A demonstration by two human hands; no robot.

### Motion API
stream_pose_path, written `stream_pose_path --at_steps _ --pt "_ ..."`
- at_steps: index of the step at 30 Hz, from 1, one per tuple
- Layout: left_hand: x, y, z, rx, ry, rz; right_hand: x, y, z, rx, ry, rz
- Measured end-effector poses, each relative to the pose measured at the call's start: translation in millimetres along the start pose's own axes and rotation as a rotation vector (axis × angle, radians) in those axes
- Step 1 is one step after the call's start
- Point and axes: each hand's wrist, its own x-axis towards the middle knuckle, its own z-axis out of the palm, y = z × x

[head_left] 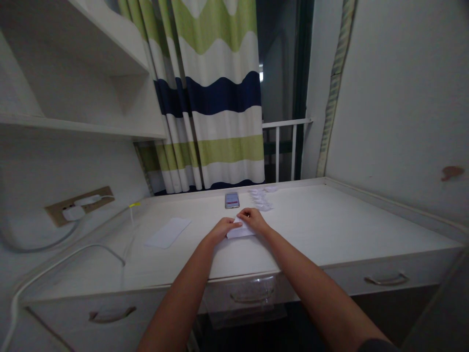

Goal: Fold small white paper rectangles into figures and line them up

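Observation:
My left hand (222, 231) and my right hand (253, 219) meet over a folded white paper (240, 231) near the middle of the white desk (330, 220). Both hands pinch and press it against the desktop, and their fingers cover its upper part. A flat white paper sheet (168, 232) lies to the left of my left hand. Beyond my hands are a smartphone (232, 200), face up with its screen lit, and a small cluster of folded white paper pieces (261, 198), nearest my right hand.
White shelves (80, 98) overhang the desk's left side, above a wall socket (78, 206) with a plugged-in charger and cable. A striped curtain (220, 98) hangs behind the desk. Drawers with metal handles (387, 279) run below its front edge.

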Motion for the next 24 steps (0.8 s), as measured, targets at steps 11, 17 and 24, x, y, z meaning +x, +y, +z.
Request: stream_pose_path --at_steps 11,17,24 --pt "2.2 -4.5 -4.2 -0.008 -0.078 0.009 -0.5 -0.7 0.8 0.081 -0.042 0.084" --pt "1.0 -2.8 -1.9 -0.041 -0.063 -0.002 -0.5 -2.0 -0.1 0.097 -0.056 0.086" --pt "-2.7 3.0 4.1 -0.146 -0.063 -0.001 0.0 -3.2 -3.2 0.144 -0.011 0.095"
